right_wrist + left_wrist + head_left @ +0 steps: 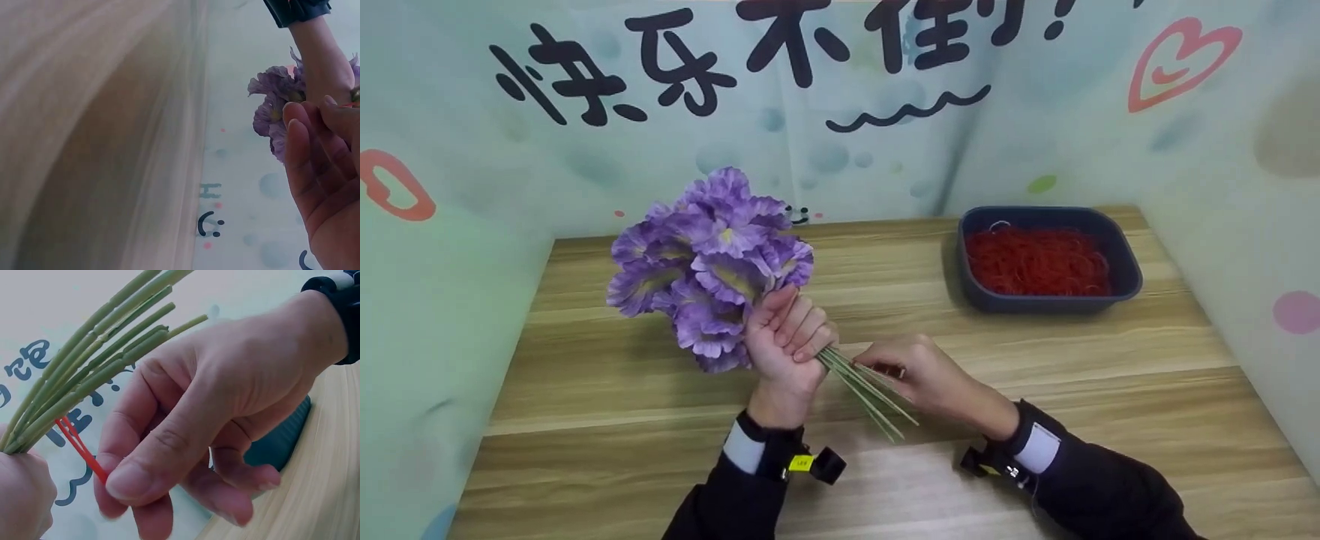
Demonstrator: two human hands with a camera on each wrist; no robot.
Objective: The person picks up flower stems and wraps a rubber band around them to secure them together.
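A bunch of purple artificial flowers (pixel 727 255) tilts up to the left in the head view. My left hand (pixel 791 337) grips its green stems (pixel 870 394) just below the blooms, and the stem ends point down to the right. Beside the stems, my right hand (pixel 926 375) pinches a red rubber band (pixel 84 453) between thumb and forefinger. In the left wrist view the band is stretched from the stems to those fingertips; its far end is hidden behind the stems. The right wrist view shows the right hand (pixel 332 185) with its other fingers loosely bent.
A dark blue plastic tub (pixel 1050 304) full of red rubber bands (pixel 1035 262) stands at the back right of the wood-grain table (pixel 607 450). Printed panels (pixel 855 165) enclose the back and sides. Both wrists carry small cameras (pixel 829 465).
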